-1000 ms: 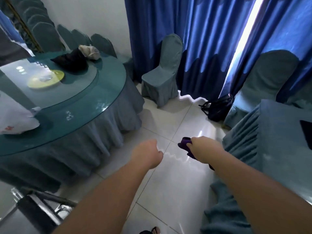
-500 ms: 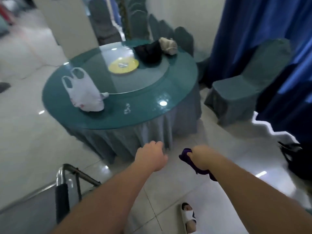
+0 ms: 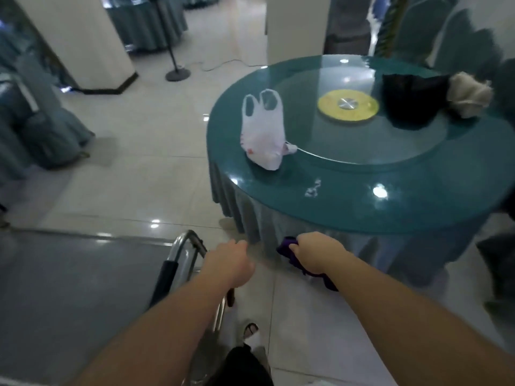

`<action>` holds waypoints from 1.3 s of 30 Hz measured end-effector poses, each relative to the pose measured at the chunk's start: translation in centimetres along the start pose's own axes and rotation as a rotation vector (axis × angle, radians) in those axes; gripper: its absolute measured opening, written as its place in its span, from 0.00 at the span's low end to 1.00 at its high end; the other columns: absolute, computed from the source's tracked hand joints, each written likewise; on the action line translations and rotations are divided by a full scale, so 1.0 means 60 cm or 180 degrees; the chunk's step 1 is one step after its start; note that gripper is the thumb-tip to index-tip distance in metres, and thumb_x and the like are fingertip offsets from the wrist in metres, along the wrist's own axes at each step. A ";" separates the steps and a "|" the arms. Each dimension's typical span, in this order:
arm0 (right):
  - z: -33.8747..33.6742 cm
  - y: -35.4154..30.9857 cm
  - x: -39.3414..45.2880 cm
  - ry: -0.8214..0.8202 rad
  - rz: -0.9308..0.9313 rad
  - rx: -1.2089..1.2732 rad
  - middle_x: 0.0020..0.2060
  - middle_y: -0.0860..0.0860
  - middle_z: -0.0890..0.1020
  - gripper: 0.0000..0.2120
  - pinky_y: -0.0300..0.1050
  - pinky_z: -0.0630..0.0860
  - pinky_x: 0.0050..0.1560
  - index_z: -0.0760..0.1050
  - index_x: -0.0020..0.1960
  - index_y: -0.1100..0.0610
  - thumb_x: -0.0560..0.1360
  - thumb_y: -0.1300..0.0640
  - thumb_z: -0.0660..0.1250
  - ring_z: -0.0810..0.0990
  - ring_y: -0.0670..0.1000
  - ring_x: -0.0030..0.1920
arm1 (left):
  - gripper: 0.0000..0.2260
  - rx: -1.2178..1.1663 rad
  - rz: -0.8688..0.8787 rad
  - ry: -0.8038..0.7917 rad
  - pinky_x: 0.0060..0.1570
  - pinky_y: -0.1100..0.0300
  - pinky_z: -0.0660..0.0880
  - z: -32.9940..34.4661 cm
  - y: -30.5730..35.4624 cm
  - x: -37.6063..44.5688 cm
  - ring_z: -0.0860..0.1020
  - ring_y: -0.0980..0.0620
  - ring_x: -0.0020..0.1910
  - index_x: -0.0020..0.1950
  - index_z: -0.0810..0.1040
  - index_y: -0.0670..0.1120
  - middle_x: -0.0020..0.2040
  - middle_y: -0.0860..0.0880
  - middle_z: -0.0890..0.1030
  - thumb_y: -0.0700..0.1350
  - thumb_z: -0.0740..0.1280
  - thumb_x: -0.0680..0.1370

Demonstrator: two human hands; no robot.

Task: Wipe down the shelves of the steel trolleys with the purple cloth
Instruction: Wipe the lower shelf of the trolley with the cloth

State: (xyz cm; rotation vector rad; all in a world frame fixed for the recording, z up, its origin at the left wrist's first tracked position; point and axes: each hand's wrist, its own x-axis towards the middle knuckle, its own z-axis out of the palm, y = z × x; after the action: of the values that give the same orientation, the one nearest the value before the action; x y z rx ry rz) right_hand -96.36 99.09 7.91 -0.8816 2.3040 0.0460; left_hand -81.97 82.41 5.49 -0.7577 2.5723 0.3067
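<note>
The steel trolley's top shelf fills the lower left, with its tubular handle and black grip at the right end. My left hand hovers just right of that handle, fingers curled into a fist, holding nothing I can see. My right hand grips the bunched purple cloth, whose tail hangs below my wrist. Both hands are in the air above the floor, between the trolley and the round table.
A round teal table with a glass top and pleated skirt stands right ahead, bearing a white plastic bag, a yellow disc, a black bag and a beige bundle. White pillars, a floor stand and more skirted tables lie beyond. My sandalled foot shows below.
My view has swung left from the blue curtains to the round table and the trolley. Both hands keep their pose, the right still gripping the cloth; the trolley handle now lies beside my left hand.
</note>
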 end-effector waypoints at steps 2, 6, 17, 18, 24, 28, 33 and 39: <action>-0.027 -0.043 0.052 0.0050 -0.0110 -0.0063 0.47 0.52 0.79 0.15 0.55 0.78 0.55 0.76 0.54 0.55 0.84 0.44 0.58 0.79 0.57 0.50 | 0.26 -0.0118 -0.0123 0.0097 0.64 0.44 0.75 -0.019 -0.043 0.032 0.76 0.43 0.67 0.76 0.70 0.51 0.70 0.47 0.76 0.59 0.60 0.80; -0.095 -0.138 0.153 0.0195 -0.0326 -0.0264 0.47 0.53 0.78 0.18 0.56 0.78 0.55 0.76 0.54 0.56 0.85 0.43 0.56 0.79 0.59 0.49 | 0.25 -0.0367 -0.0303 0.0295 0.64 0.44 0.74 -0.070 -0.130 0.107 0.76 0.43 0.67 0.75 0.71 0.52 0.69 0.47 0.76 0.59 0.60 0.80; -0.204 -0.445 0.378 0.0434 -0.1180 -0.1093 0.47 0.52 0.80 0.17 0.55 0.79 0.51 0.73 0.53 0.53 0.85 0.44 0.52 0.79 0.56 0.45 | 0.26 -0.1073 -0.1253 0.0531 0.63 0.46 0.75 -0.134 -0.401 0.177 0.75 0.42 0.68 0.76 0.70 0.50 0.71 0.46 0.75 0.59 0.59 0.81; -0.204 -0.478 0.394 0.0421 -0.1315 -0.1209 0.46 0.53 0.80 0.17 0.54 0.78 0.50 0.74 0.53 0.54 0.85 0.44 0.52 0.79 0.56 0.45 | 0.26 -0.1178 -0.1402 0.0524 0.64 0.46 0.74 -0.129 -0.422 0.173 0.74 0.42 0.69 0.76 0.70 0.50 0.71 0.46 0.75 0.59 0.60 0.81; -0.166 -0.665 0.477 0.0074 -0.2305 -0.1874 0.44 0.51 0.78 0.11 0.54 0.81 0.49 0.73 0.53 0.51 0.85 0.45 0.58 0.78 0.56 0.44 | 0.23 -0.1724 -0.2445 0.0496 0.63 0.46 0.73 -0.085 -0.521 0.147 0.76 0.43 0.69 0.75 0.71 0.51 0.71 0.47 0.76 0.57 0.60 0.81; -0.122 -0.774 0.526 -0.0211 -0.3139 -0.1991 0.34 0.45 0.72 0.13 0.50 0.77 0.40 0.69 0.41 0.43 0.84 0.45 0.55 0.77 0.54 0.37 | 0.23 -0.2045 -0.3216 0.0447 0.67 0.47 0.71 -0.055 -0.563 0.133 0.74 0.43 0.71 0.77 0.71 0.51 0.73 0.47 0.74 0.56 0.60 0.83; -0.091 -0.862 0.550 -0.0605 -0.4408 -0.2351 0.34 0.47 0.72 0.10 0.48 0.70 0.37 0.78 0.59 0.47 0.85 0.53 0.58 0.79 0.58 0.39 | 0.25 -0.2618 -0.4265 0.0410 0.72 0.45 0.71 -0.050 -0.546 0.098 0.73 0.40 0.72 0.78 0.70 0.48 0.75 0.43 0.73 0.56 0.61 0.83; -0.047 -0.928 0.524 -0.1057 -0.5209 -0.3036 0.45 0.40 0.78 0.15 0.42 0.70 0.34 0.77 0.66 0.49 0.86 0.52 0.55 0.71 0.45 0.32 | 0.25 -0.3076 -0.5114 0.0596 0.71 0.48 0.71 -0.045 -0.449 0.046 0.73 0.40 0.72 0.79 0.70 0.48 0.75 0.44 0.73 0.57 0.63 0.83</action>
State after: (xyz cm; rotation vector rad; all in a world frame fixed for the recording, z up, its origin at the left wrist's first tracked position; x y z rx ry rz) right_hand -81.68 37.06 2.10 -2.6430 0.6048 0.5214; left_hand -69.96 58.02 4.24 -2.8040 1.0242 0.8626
